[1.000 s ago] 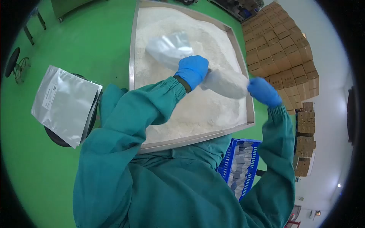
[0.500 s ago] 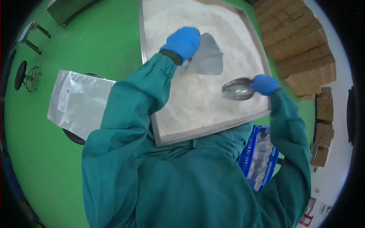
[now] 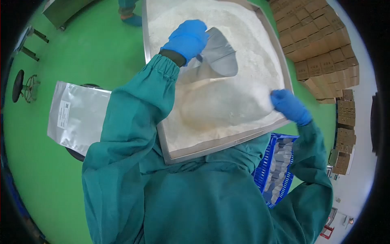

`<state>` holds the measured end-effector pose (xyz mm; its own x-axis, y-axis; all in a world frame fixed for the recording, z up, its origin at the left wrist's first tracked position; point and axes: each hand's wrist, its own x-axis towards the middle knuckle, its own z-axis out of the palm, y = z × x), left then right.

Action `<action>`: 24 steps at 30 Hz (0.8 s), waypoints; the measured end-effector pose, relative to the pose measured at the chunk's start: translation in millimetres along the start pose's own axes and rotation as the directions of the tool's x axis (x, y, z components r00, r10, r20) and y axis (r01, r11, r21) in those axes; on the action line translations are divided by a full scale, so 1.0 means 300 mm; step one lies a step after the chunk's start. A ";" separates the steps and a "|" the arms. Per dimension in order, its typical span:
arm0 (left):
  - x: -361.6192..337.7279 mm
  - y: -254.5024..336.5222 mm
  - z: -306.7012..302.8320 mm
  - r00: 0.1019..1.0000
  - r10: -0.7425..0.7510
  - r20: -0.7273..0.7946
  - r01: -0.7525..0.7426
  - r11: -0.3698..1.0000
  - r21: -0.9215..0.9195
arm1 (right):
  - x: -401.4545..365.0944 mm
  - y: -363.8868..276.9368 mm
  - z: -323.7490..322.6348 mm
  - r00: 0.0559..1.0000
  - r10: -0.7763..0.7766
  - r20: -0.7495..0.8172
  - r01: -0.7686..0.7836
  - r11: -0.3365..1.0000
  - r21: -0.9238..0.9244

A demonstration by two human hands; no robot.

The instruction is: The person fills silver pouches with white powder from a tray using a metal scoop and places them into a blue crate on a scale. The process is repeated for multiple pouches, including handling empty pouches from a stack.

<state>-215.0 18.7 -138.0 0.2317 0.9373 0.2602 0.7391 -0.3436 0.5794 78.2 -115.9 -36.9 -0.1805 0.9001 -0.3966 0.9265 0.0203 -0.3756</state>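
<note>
My left hand (image 3: pixel 186 40), in a blue glove, is closed on the edge of a silver-grey foil bag (image 3: pixel 221 55), whose mouth gapes toward the right. The bag lies over white powder (image 3: pixel 243 36) in a large metal tray (image 3: pixel 219 145). At the tray's right side is my right hand (image 3: pixel 290 106), also gloved in blue, fingers curled shut round the handle end of a metal scoop. Motion smears the scoop across the powder, so its outline and load cannot be made out.
A labelled silver bag (image 3: pixel 83 116) lies on a dark round seat at left. A blue crate (image 3: pixel 280 162) with pale contents stands below the tray's right corner. Cartons (image 3: pixel 317 44) are stacked at right. Another person's foot (image 3: pixel 132 19) shows at top left.
The scoop, sharp before, is now a blur over the powder. My right hand has moved slightly down; my left hand shifted slightly up-left with the bag. Another person's foot has appeared.
</note>
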 end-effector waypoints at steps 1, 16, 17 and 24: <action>0.010 -0.003 0.015 1.000 -0.001 0.027 0.000 1.000 0.020 | 0.003 0.020 -0.081 1.000 0.029 -0.012 -0.028 0.998 0.056; -0.027 0.076 0.044 1.000 -0.006 -0.016 0.006 0.999 -0.049 | 0.054 -0.196 -0.342 0.992 -0.082 -0.091 -0.032 0.537 -0.843; -0.015 0.045 0.046 1.000 -0.006 0.009 0.006 0.998 -0.055 | 0.082 -0.139 -0.309 0.996 0.021 -0.082 -0.079 0.591 -0.803; -0.053 0.068 -0.007 0.994 -0.026 0.109 0.025 1.000 0.008 | 0.409 0.268 0.745 0.951 -0.056 0.305 0.185 0.892 -0.413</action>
<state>-204.9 -3.2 -128.6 0.2804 0.9466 0.1593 0.7498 -0.3196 0.5794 56.7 -101.0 -303.1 -0.3241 0.7221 -0.6112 0.9291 0.3645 -0.0619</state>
